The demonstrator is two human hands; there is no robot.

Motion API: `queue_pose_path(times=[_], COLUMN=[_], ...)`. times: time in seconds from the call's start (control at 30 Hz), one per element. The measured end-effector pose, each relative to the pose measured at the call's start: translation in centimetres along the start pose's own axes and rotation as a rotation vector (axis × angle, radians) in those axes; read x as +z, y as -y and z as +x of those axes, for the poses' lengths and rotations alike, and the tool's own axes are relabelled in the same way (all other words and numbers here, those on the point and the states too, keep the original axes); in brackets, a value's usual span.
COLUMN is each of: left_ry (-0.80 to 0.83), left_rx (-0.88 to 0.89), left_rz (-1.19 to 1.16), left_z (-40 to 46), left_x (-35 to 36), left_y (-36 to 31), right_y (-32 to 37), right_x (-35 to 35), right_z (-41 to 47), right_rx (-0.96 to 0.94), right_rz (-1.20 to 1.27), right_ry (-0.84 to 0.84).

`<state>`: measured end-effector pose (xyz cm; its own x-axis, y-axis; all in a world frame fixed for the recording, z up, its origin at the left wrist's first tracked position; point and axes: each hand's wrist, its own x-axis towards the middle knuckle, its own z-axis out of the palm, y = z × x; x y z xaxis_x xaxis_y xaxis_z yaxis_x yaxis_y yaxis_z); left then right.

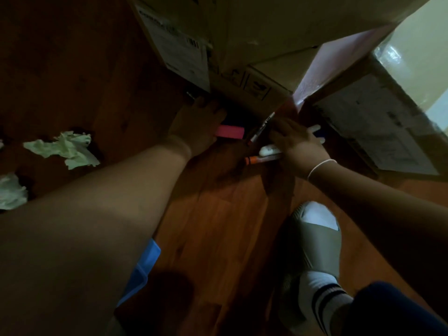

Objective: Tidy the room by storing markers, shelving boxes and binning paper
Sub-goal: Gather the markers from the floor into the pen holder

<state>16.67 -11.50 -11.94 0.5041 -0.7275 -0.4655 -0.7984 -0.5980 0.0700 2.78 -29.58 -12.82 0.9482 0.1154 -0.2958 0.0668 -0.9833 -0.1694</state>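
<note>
Pretty dark shot, but two big cardboard boxes sit on the wood floor [218,226]: the left box [242,32] has a white shipping label [177,47] with a barcode, print too blurry to read, and the right box [378,122] has another unreadable label. Crumpled paper [64,147] lies off to the left, well apart from both hands. A grey slide sandal [317,238] over a striped white sock is bottom right. Left hand [196,127] curls around a pink marker [229,132] right at the box base. Right hand [298,144] grips a bunch of markers [263,157], including an orange-capped one poking out below the fingers.
</note>
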Motion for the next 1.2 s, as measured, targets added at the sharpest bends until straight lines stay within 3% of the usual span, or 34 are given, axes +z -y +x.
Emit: queue_pose_path(times=[0.5, 0.67, 0.8, 0.87, 0.93, 1.2], left_ry=[-0.006, -0.023, -0.003, 0.011, 0.022, -0.048], left_rx=[-0.138, -0.358, -0.523, -0.573, -0.577, -0.690], left_rz=[-0.132, -0.478, -0.996, -1.193, -1.250, -1.474], left_z=[-1.7, -3.0, -5.1, -6.9, -8.3, -17.8], left_x=[1.1, 0.9, -0.6, -1.7, -2.7, -6.4], left_y=[0.2, 0.5, 0.8, 1.1, 1.3, 1.7], right_y=[0.6, 1.2, 3.2, 4.5, 5.6, 15.1], right_x=[0.5, 0.1, -0.3, -1.2, -2.1, -9.5], right_z=[1.4, 1.6, 0.6, 0.3, -0.1, -3.1], right_rx=[0.049, 0.151, 0.191, 0.363, 0.496, 0.685], right_rz=[0.032, -0.016, 0.051, 0.166, 0.342, 1.014], right_ry=[-0.061, -0.005, 0.032, 0.126, 0.224, 0.349])
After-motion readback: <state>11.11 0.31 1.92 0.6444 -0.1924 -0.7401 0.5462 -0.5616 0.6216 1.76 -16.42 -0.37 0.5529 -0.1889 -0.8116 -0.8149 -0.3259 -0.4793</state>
